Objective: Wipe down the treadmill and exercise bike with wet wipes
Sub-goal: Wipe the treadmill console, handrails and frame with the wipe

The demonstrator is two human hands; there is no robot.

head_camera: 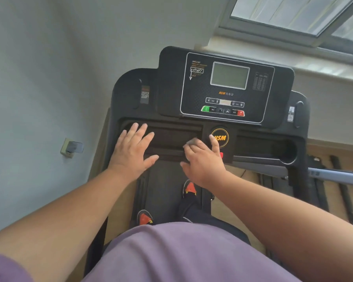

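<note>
A black treadmill console (224, 86) with a grey screen and coloured buttons stands in front of me. Below it runs a black tray shelf (171, 137) with a round orange logo badge (220, 137). My left hand (134, 150) lies flat with spread fingers on the left part of the shelf. My right hand (204, 159) presses a crumpled white wet wipe (193, 141) onto the shelf just left of the badge, fingers curled over the wipe, which is mostly hidden. The exercise bike is not in view.
My feet in orange-and-black shoes (190, 189) stand on the treadmill belt (163, 192). A wall socket with a plug (71, 148) is on the left wall. A window (293, 15) and its sill are behind the console. A grey bar (334, 176) extends at right.
</note>
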